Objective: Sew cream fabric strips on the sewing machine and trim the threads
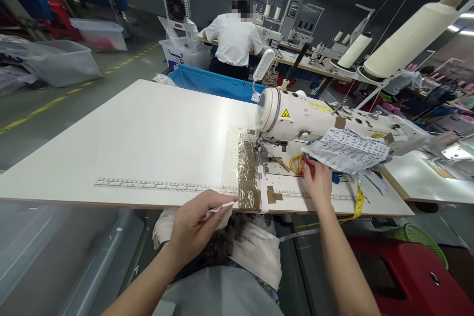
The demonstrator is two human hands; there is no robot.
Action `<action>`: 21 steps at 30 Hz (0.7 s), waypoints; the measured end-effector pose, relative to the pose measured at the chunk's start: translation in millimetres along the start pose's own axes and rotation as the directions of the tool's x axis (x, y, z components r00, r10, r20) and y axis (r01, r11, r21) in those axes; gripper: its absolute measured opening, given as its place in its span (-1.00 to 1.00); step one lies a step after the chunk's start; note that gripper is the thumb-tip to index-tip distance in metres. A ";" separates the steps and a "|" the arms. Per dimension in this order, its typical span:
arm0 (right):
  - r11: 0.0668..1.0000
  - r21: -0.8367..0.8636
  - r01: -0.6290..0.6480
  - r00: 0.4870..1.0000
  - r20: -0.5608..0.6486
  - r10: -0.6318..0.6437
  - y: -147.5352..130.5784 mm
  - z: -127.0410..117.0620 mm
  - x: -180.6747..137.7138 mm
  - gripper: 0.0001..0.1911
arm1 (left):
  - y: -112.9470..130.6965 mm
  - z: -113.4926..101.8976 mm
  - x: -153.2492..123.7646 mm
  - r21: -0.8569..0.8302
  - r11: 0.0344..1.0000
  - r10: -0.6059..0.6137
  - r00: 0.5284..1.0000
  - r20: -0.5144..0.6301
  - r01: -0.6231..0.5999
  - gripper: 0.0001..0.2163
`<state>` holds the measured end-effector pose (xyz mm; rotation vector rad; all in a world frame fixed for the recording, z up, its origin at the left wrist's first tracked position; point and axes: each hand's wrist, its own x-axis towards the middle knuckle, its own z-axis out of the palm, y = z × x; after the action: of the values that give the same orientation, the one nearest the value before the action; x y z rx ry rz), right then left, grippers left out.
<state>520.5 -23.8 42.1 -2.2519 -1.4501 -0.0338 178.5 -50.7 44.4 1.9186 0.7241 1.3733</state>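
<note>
My left hand (196,222) is closed at the table's front edge, pinching a folded piece of white fabric (222,207) between thumb and fingers. More off-white fabric (257,254) hangs over my lap below the table. Under the sewing machine's (296,113) arm, my right hand (318,182) has its fingers closed at the red part of a pair of scissors (295,164) with yellow and red handles. The scissor blades cannot be made out. A sheet of paper with handwriting (348,150) leans over the machine bed just above that hand.
A printed ruler scale (163,185) runs along the white table (177,128). A yellow tape measure (358,202) hangs off the front edge. Thread cones (413,39) stand at the right. Behind a blue cloth bin (215,81), a person in white (237,39) sits facing away.
</note>
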 end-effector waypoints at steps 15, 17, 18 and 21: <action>0.998 -0.046 -0.031 0.909 0.415 0.047 33.1 -48.8 -29.6 -0.79 | -16.6 -6.9 -14.1 -0.157 0.834 -0.507 0.847 0.160 0.529 -0.76; 0.989 0.118 0.086 0.861 0.490 -0.134 18.5 -58.3 -60.2 -0.70 | -17.6 -4.9 -15.1 -0.207 0.803 -0.525 0.828 0.199 0.559 -0.76; 0.969 0.180 0.168 0.825 0.512 -0.239 6.7 -62.1 -73.3 -0.68 | -17.6 -3.9 -15.9 -0.213 0.799 -0.524 0.825 0.212 0.562 -0.75; 0.882 0.174 0.438 0.722 0.516 -0.461 -36.6 -69.7 -95.6 -0.58 | -16.1 -1.8 -19.5 -0.179 0.819 -0.505 0.833 0.227 0.546 -0.68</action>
<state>461.7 -120.4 92.6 -1.8893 -2.2542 0.5242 170.1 -54.9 20.9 1.4684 0.8811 0.8873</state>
